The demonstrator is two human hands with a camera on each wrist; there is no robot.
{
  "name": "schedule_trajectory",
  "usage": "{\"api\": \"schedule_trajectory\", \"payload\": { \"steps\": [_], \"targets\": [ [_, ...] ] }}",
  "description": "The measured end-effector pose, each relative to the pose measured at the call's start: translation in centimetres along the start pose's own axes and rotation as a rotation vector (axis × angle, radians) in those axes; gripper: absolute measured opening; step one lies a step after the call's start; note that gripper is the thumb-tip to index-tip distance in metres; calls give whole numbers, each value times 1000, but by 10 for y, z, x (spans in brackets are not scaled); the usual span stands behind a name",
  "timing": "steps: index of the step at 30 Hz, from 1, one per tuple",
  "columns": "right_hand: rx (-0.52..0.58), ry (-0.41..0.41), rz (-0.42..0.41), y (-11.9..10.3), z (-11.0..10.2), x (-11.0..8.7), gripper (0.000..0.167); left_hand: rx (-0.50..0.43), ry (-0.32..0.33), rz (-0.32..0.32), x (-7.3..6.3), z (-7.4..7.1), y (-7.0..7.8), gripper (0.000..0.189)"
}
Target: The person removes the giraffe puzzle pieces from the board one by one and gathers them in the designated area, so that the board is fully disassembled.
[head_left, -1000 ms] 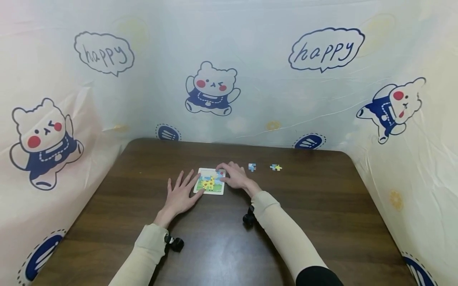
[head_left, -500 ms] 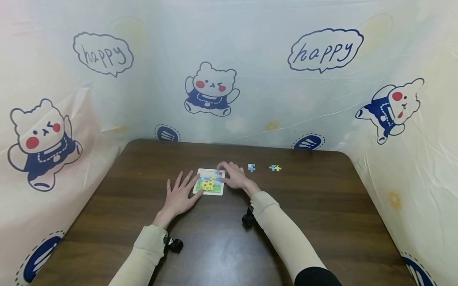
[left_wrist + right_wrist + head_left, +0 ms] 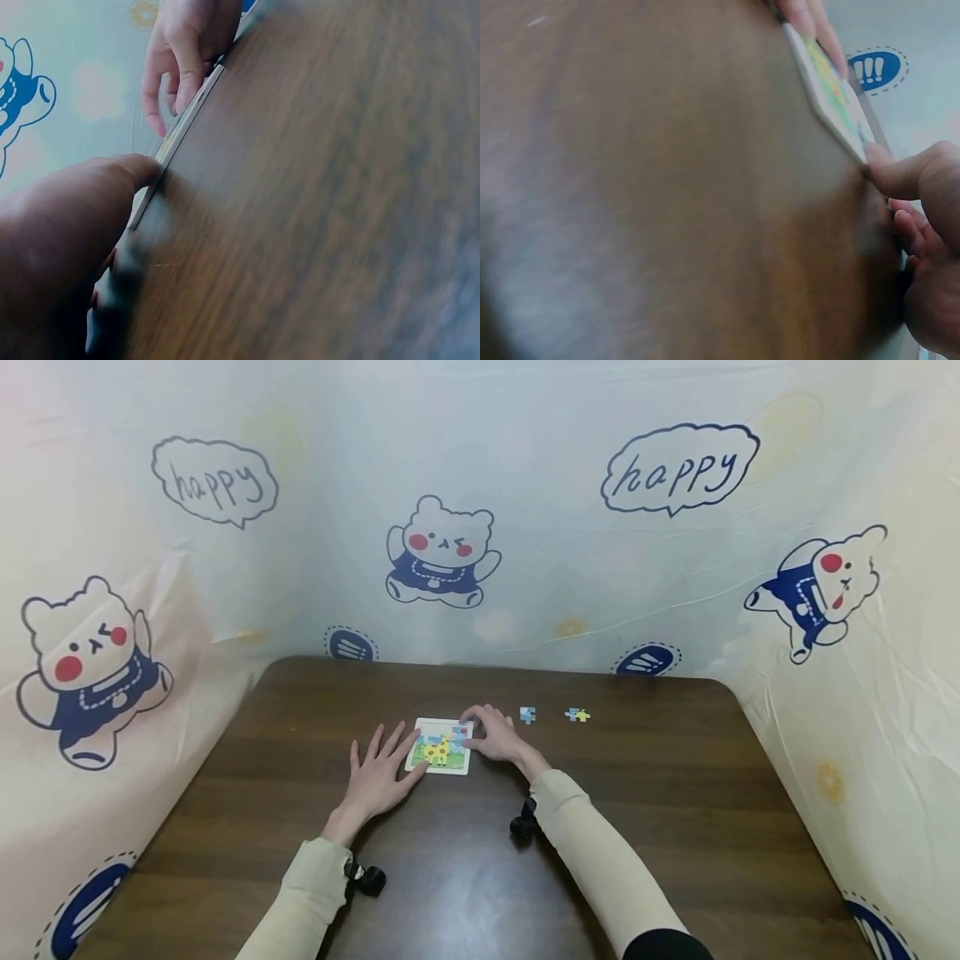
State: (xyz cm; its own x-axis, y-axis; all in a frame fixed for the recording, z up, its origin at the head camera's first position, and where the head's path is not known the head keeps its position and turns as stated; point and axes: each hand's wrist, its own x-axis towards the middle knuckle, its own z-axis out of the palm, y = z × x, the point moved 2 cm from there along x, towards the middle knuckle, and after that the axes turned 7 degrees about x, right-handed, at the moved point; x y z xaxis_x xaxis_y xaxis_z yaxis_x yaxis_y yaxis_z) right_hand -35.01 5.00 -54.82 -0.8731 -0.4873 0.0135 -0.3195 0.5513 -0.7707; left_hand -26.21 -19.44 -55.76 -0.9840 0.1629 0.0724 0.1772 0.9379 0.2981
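Note:
A small square giraffe jigsaw puzzle (image 3: 438,767) in a white frame lies on the table in the head view. My left hand (image 3: 377,783) rests spread at its left side, the thumb on the lower left edge and a fingertip by the upper left. At the upper right corner, a blue puzzle piece (image 3: 460,731) with a reddish spot sits between the thumb and bent index finger of my right hand (image 3: 495,735). From the right wrist, the right thumb (image 3: 881,169) touches the puzzle's near corner. The left wrist view shows the puzzle edge-on, low against the tabletop.
Right of the puzzle lie two loose pieces: a blue-and-white piece (image 3: 528,716) and a blue-and-yellow piece (image 3: 577,715). The brown wooden table (image 3: 442,868) ends at the back against a printed curtain (image 3: 555,552). A black wrist camera (image 3: 367,878) hangs from the left sleeve.
My right hand has shifted slightly to the right, showing more of the corner piece. The left hand stays at the puzzle's left side. The whole head view has tipped a little.

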Motion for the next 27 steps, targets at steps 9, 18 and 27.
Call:
{"api": "schedule_trajectory", "payload": {
  "steps": [9,18,27],
  "targets": [
    [54,121,7,4,7,-3,22,0,-13,-6,2,5,-7,77],
    [189,174,8,4,5,-8,20,3,-17,-13,0,4,-3,77],
    [355,216,28,6,-9,-13,21,-40,33,18,1,8,-8,75]
  ]
}}
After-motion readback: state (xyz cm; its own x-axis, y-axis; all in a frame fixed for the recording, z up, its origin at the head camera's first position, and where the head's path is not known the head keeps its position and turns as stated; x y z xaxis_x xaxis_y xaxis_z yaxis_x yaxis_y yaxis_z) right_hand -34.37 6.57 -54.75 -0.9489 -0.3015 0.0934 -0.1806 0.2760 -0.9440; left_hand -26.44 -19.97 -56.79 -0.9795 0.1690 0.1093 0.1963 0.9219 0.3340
